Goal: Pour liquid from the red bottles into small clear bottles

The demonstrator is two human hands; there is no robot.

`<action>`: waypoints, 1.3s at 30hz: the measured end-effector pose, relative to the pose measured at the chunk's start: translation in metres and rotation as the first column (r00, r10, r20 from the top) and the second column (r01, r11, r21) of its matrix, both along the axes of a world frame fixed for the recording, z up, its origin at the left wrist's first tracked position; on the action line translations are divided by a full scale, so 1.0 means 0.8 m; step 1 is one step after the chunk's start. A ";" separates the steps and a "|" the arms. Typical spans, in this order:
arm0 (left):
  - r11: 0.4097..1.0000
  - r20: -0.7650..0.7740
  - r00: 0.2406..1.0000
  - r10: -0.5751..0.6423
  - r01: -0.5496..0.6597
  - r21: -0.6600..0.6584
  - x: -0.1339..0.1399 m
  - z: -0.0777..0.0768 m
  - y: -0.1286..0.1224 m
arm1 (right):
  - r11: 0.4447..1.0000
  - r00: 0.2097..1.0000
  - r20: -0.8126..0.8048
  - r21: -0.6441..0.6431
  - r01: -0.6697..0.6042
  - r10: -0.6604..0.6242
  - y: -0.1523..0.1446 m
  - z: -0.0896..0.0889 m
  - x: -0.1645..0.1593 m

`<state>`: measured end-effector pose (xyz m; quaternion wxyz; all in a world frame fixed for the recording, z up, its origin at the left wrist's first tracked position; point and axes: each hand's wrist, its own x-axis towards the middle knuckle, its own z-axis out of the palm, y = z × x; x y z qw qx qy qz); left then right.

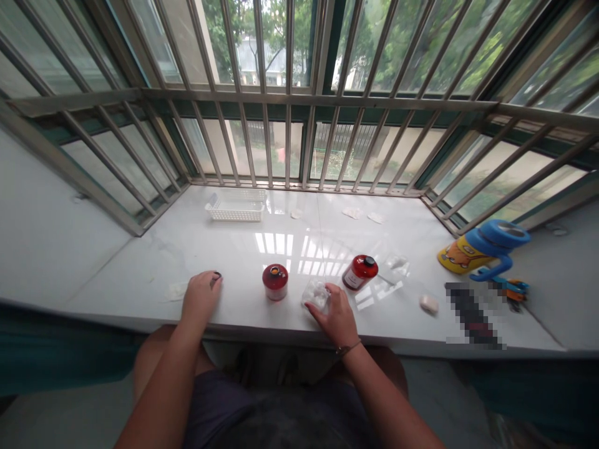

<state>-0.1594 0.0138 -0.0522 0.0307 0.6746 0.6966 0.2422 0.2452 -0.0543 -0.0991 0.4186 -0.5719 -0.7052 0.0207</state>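
Observation:
My left hand [200,300] rests near the counter's front edge, its fingers closed on a small black cap [216,279]. To its right stands a red bottle [275,284] with its neck uncovered. My right hand [339,312] curves its thumb and fingers around a crumpled clear plastic piece [316,294] lying on the counter; what it is exactly is too unclear to tell. Just beyond that hand is a second red bottle [359,272], which has a pale label and a black cap on top.
A white basket [236,209] sits at the back left of the counter [224,255]. At right are a blue and yellow flask [482,246], a pale lump [428,304] and a blurred dark object [475,315]. Thin whitish scraps [353,213] lie near the barred window.

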 end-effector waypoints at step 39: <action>0.899 0.413 0.798 -0.438 0.388 0.203 0.166 0.093 -0.005 | 1.000 1.000 -0.004 0.001 -0.017 0.017 0.001 0.001 0.000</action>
